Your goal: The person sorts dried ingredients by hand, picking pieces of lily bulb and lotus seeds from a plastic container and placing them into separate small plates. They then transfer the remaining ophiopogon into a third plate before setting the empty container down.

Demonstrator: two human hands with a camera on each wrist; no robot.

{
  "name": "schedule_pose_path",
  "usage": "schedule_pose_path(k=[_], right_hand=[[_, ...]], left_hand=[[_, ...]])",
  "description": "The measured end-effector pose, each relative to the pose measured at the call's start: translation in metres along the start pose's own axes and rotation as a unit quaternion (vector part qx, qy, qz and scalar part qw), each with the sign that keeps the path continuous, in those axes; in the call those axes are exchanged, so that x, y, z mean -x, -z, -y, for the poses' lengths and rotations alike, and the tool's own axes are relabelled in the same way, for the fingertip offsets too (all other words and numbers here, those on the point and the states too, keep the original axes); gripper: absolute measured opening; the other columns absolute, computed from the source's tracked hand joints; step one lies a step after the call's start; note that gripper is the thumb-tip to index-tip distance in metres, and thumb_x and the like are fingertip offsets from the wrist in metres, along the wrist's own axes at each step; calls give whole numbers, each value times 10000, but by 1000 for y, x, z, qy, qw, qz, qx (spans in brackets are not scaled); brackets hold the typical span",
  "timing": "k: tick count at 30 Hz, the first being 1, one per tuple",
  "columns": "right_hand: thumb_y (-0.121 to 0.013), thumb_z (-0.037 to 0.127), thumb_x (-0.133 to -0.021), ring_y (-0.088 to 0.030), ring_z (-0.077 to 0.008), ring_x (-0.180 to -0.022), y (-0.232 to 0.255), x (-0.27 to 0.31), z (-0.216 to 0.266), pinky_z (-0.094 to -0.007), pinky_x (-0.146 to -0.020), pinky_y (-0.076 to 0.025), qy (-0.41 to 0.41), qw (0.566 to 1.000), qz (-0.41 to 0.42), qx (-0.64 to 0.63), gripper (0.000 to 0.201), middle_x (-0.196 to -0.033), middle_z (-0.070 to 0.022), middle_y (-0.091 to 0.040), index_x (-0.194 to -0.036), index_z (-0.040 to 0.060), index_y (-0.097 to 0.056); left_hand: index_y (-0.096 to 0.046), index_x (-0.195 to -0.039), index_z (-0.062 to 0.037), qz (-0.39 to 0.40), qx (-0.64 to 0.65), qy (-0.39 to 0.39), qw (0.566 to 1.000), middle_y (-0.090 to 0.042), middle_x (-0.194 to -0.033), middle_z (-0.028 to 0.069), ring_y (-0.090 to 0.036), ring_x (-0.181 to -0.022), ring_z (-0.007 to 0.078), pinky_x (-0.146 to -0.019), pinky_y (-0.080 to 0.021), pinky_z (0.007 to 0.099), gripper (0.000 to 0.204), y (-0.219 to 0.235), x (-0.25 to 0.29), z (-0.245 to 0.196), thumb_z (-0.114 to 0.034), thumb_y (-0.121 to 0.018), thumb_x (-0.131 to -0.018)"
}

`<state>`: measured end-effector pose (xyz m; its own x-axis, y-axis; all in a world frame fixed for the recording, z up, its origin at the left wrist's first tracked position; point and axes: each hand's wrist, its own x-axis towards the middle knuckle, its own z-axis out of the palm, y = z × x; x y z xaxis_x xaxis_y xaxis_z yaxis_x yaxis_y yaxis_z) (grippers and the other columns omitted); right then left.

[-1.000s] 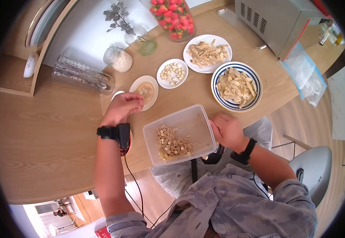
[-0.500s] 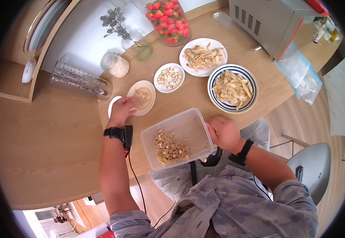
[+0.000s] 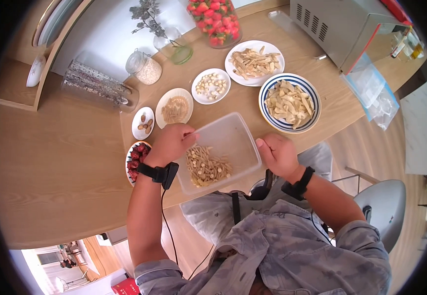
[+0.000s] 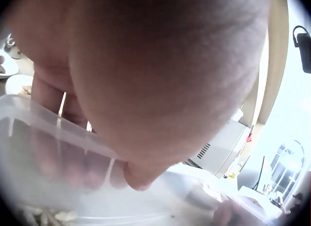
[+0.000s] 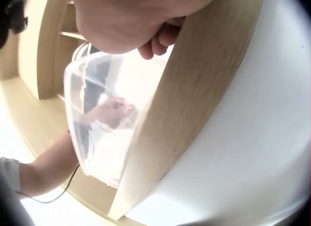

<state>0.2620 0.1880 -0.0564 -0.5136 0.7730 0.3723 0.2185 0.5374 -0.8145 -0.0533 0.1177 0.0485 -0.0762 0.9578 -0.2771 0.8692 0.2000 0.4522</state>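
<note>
Plastic container [image 3: 233, 140] was at the frame's centre, its upper-left rim pinched by the left hand [image 3: 173, 143], its right gripped by the curled right hand [image 3: 279, 155], forearms [image 3: 145, 216] angled inward.

translucent tub [image 3: 235, 140] | open-topped | pale pieces [image 3: 206, 167] gathered toward one end | by table's [image 3: 66, 177] edge

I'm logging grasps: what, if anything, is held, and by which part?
The translucent container: the left hand grips its rim at the left end; whether the right hand grips the opposite end cannot be told.
</note>
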Motion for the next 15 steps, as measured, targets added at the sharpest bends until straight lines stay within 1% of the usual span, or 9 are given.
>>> schedule_pose_path(k=[2,5,8,11,14,15], right_hand=[[-635,244,-1026,-591,-433,-676,-1,0,-3,-496,-591,-460,-9,1000,2,-13,327,-718,-180,-588,-782,28,-609],[-624,247,-1036,-587,-438,-685,-1,-2,-4,-496,-596,-456,-21,1000,7,-17,332,-725,-186,-584,-790,25,-606],[-618,245,-1042,-584,-434,-686,0,-3,-5,-495,-597,-451,-29,999,14,-21,333,-733,-186,-584,-796,20,-603],[-614,241,-1046,-580,-425,-678,2,-4,-2,-489,-593,-445,-18,999,18,-25,336,-732,-180,-580,-796,17,-599],[-612,236,-1048,-575,-415,-668,2,-4,-1,-482,-588,-441,-23,999,25,-26,334,-728,-174,-575,-796,17,-598],[-612,234,-1048,-573,-413,-666,1,-4,-1,-479,-587,-442,-21,999,25,-26,332,-727,-173,-575,-798,17,-600]], left_hand=[[-743,-972,13,-38,-54,-9,998,-711,-860,161,-659,-748,280,-688,-513,373,213,-3,-3,10,-194,-772,-935],[-733,-990,-10,-177,-84,-111,974,-709,-918,157,-668,-845,345,-753,-538,406,202,-11,-3,18,-185,-785,-905],[-718,-999,-31,-252,-143,-166,943,-699,-974,143,-670,-945,347,-815,-547,426,209,0,6,-16,-163,-803,-860],[-711,-992,-37,-147,-41,-155,976,-690,-987,124,-659,-950,338,-836,-536,429,245,-5,14,-25,-147,-830,-808],[-717,-988,-41,42,-47,-170,983,-688,-971,116,-654,-971,333,-854,-529,427,264,-11,15,-36,-134,-840,-774],[-718,-981,-44,62,-49,-184,980,-686,-966,115,-654,-971,334,-859,-527,428,258,-18,13,-35,-129,-838,-769]])
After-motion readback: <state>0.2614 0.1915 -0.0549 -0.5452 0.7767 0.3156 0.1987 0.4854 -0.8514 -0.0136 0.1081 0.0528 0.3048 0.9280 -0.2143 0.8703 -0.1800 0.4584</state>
